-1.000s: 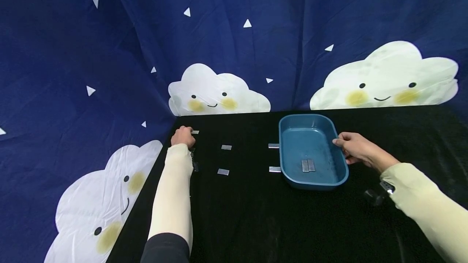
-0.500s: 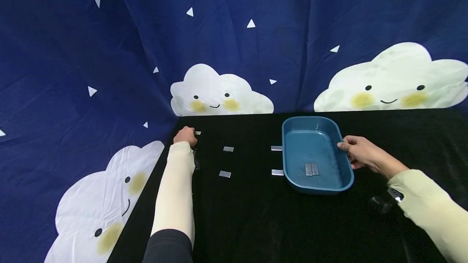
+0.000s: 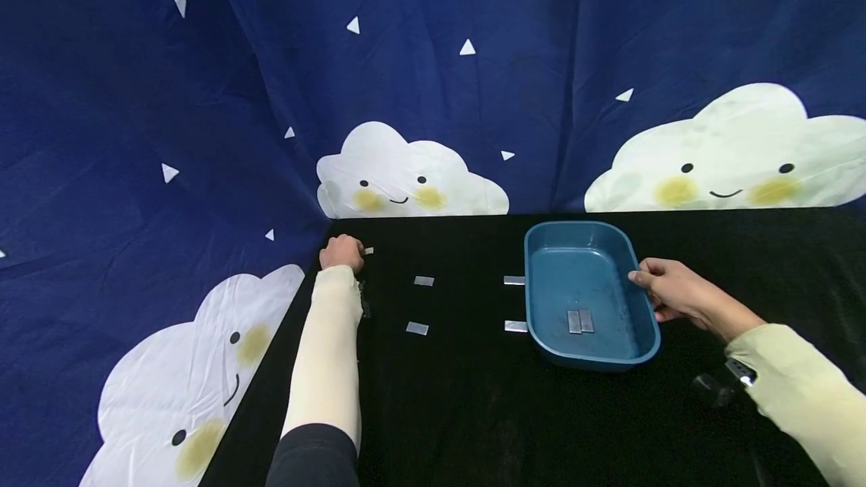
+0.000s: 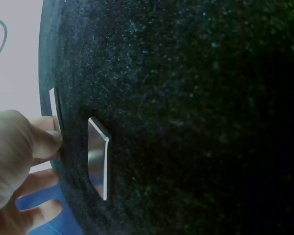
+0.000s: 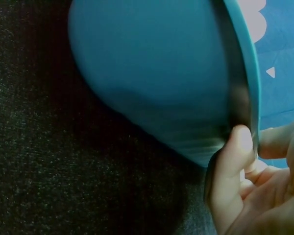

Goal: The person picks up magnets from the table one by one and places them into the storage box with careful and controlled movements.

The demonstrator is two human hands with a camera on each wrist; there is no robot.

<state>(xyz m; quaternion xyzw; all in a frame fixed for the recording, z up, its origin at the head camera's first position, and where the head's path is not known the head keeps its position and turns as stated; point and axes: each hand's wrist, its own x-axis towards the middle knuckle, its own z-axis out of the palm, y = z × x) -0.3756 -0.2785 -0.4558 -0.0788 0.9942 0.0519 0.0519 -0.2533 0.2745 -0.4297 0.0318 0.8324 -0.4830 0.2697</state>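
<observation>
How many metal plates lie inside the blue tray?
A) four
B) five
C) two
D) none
C: in the head view two metal plates lie side by side on the floor of the tray, whose right rim the right hand grips; the other plates lie on the black table outside it.

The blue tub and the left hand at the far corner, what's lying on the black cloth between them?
In the head view, four small metal plates: two mid-stretch, two against the blue tub. The left hand touches another plate.
</observation>
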